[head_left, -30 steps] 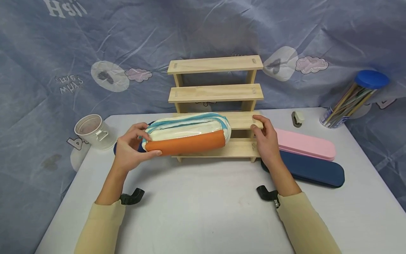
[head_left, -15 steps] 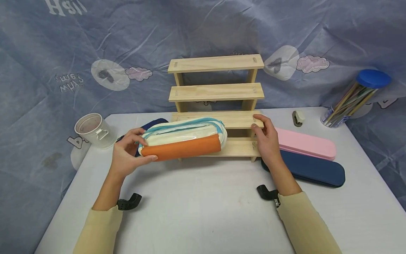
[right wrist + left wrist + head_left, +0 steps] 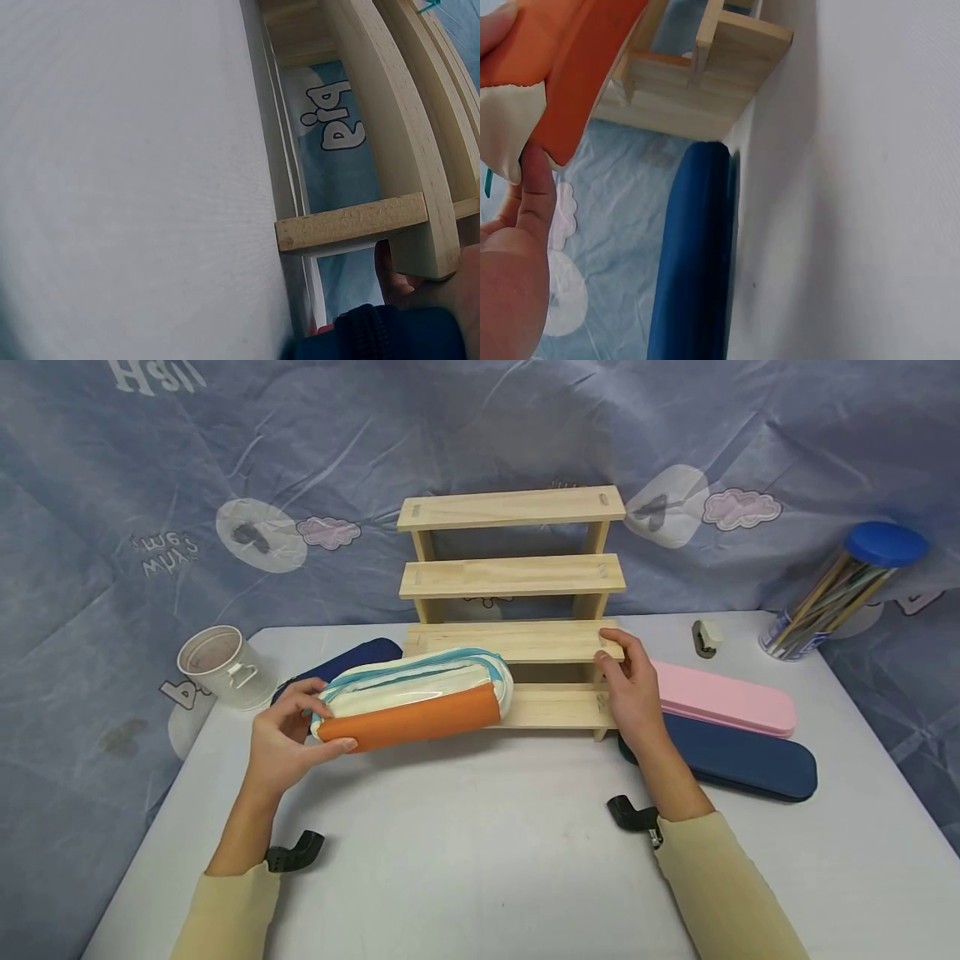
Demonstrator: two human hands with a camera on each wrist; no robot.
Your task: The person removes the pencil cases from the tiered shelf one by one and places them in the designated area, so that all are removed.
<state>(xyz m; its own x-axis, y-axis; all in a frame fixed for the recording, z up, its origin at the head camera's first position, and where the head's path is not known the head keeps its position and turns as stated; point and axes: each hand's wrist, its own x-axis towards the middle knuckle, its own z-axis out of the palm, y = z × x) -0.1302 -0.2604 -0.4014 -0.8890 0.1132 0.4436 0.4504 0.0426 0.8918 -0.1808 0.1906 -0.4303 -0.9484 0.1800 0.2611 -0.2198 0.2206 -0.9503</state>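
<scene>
In the head view my left hand [image 3: 281, 739] pinches the left end of a soft pencil case [image 3: 408, 706], orange below and cream above with a teal zipper. The case is raised, overlapping the lower left of a four-tier wooden shelf [image 3: 513, 575]. Thumb and fingers grip its end from both sides, as the left wrist view also shows on the orange cover [image 3: 570, 82]. My right hand [image 3: 632, 689] grips the right end of the shelf's second board from the bottom. In the right wrist view the fingers [image 3: 390, 274] curl behind that board's end.
A navy case [image 3: 363, 653] lies left of the shelf, near a white cup [image 3: 243, 672]. On the right lie a pink case [image 3: 723, 700] and a dark blue case [image 3: 738, 760]. A small stapler-like item [image 3: 705, 639] and a blue-lidded jar of sticks [image 3: 840, 589] stand behind.
My left hand has moved left and toward me with the pencil case, uncovering more of the shelf's lower boards and the navy case. The right hand stays on the shelf.
</scene>
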